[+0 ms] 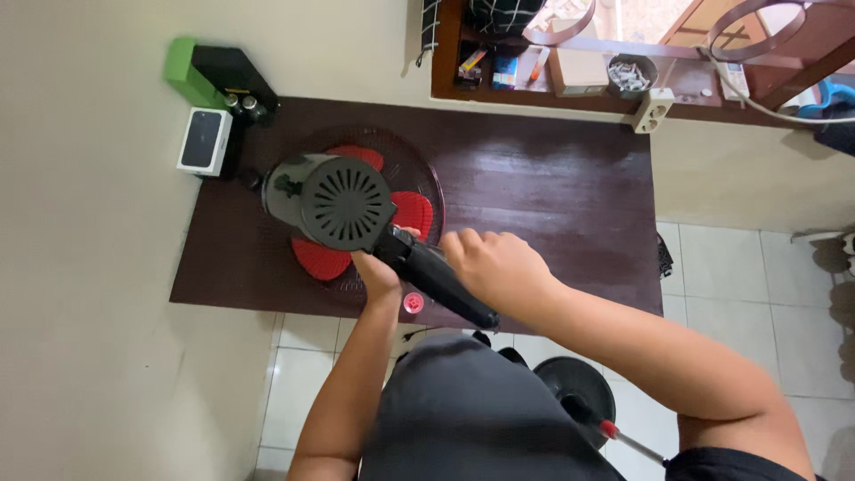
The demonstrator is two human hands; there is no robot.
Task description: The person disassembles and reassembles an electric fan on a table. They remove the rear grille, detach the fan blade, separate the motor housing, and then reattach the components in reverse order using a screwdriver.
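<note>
Two hands: both of mine are on one electric fan (356, 209), which lies face down on the dark wooden surface (552, 187).
Left hand (378, 272): my fingers wrap the black neck (432, 276) from below, just behind the motor housing (343, 203), holding it.
Right hand (494, 267): it is curled over the same neck from above, further toward me; I cannot tell whether the fingers are clamped tight, since the back of the hand hides them.
Fan: the round black motor housing with its slotted vents faces up at me; red blades (321, 258) show through the grille (419, 169) underneath, which rests on the surface.
Neck: it slants from the housing down toward my body and passes the near edge of the surface.
Red knob (412, 303): it sits near the near edge of the surface, just below my left hand.
Far left corner: a white phone box (204, 141) lies beside a green and black box (214, 76).
Floor: a round black base (579, 387) lies on the white tiles by my right arm, with a red-tipped tool (623, 436) next to it.
Shelf behind: small boxes and a white power strip (655, 109) sit along it.
</note>
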